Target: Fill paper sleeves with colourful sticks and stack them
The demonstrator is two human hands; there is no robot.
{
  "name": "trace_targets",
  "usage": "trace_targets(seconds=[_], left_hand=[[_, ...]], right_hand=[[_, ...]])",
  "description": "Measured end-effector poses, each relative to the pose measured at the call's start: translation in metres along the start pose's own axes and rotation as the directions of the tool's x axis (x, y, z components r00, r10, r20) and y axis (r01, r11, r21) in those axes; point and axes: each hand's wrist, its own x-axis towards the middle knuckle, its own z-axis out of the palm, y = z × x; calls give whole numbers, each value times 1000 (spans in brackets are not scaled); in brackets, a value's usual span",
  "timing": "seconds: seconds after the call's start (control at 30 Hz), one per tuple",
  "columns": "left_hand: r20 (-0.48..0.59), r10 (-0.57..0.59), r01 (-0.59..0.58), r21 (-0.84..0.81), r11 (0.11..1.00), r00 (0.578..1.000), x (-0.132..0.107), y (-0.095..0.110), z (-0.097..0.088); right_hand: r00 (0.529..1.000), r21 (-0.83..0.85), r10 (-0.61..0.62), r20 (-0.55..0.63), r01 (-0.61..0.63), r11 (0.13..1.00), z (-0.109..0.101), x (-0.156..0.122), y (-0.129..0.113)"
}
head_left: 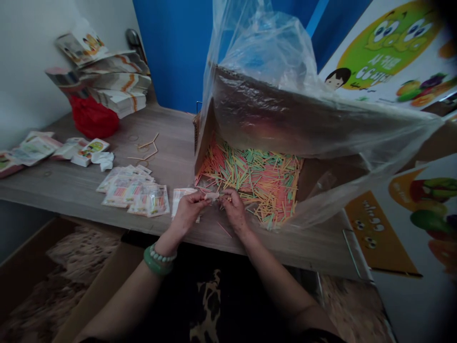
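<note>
My left hand (186,212), with a green bangle and a beaded bracelet at the wrist, pinches a small pale piece (212,196) whose kind I cannot make out. My right hand (234,212) is closed just beside it, its fingertips around what look like short thin sticks. Behind both hands, a heap of pink, green, yellow and orange sticks (250,171) spills from an open cardboard box (264,109) lined with clear plastic. A white printed packet (182,195) lies partly under my left hand. One loose pink stick (224,229) rests on the table below the hands.
Filled clear packets (132,190) of coloured sticks overlap on the table (171,133) at left. Farther back are rubber bands, orange sticks (148,155), a red bag (94,116) and stacked printed cards (121,85). Plastic sheeting (385,128) spreads right, near printed cartons (396,47).
</note>
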Motion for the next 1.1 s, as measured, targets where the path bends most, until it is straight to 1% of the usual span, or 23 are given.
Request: trace_targets(seconds=[0.07,0.17,0.23,0.3,0.37,0.43,0.5,0.57,0.6,0.67,0.77,0.87,0.97,1.03,1.1], left_hand=[[5,15,-15,68,998,1000,-1,2,-1],[43,5,-12,158,987,999,-3,1,0],[60,-19,8,177,984,998,-4,-3,0],[56,-40,29,185,982,998,-4,-6,0],[47,-46,35,219,975,998,-5,-7,-1],[62,-43,25,268,963,997,-7,-3,-1],[98,-44,13,298,955,994,-8,3,1],[141,-55,10,300,954,988,-10,9,5],[157,-62,13,295,955,986,-11,12,7],[191,-80,24,280,960,978,-13,15,12],[241,-121,62,237,970,963,-16,17,14],[274,-156,104,194,976,949,-17,16,12],[270,-152,102,189,977,951,-16,14,10],[273,-134,80,199,977,953,-16,14,10],[288,-110,51,205,977,951,-15,13,9]], right_hand=[[1000,-4,-20,11,20,1000,-1,-1,1],[997,-102,-69,34,72,992,-2,-3,3],[996,-141,-77,34,81,987,-4,-3,4],[998,-103,-61,-7,60,993,-7,0,1],[996,40,-32,-83,36,999,-11,7,-10],[991,261,-7,-133,42,964,-13,14,-30],[992,461,-15,-127,73,885,-11,19,-54],[994,552,-58,-97,103,828,-5,20,-75],[993,561,-79,-86,114,820,0,20,-82],[992,536,-110,-69,130,834,9,17,-89],[990,468,-127,-65,142,872,16,11,-85],[989,450,-123,-84,148,881,15,6,-79],[989,449,-114,-94,144,882,11,4,-78],[991,440,-120,-54,131,888,9,3,-79],[992,419,-127,11,111,901,6,3,-79]])
